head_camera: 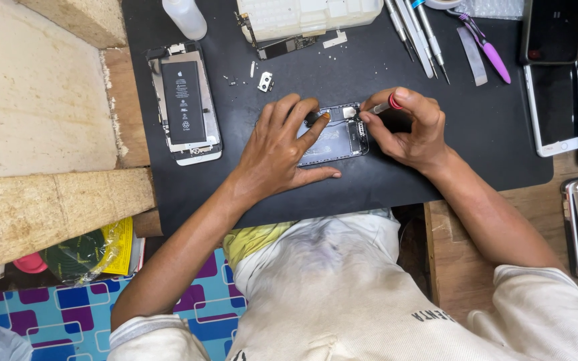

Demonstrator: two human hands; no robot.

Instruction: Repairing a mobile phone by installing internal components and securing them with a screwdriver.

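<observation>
Mid-mat, both hands on phone frame, edges distant.

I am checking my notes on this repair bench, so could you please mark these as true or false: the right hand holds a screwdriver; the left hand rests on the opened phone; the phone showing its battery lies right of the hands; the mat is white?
1. The right hand holds a screwdriver. True.
2. The left hand rests on the opened phone. True.
3. The phone showing its battery lies right of the hands. False: it lies to their left.
4. The mat is white. False: it is black.
</observation>
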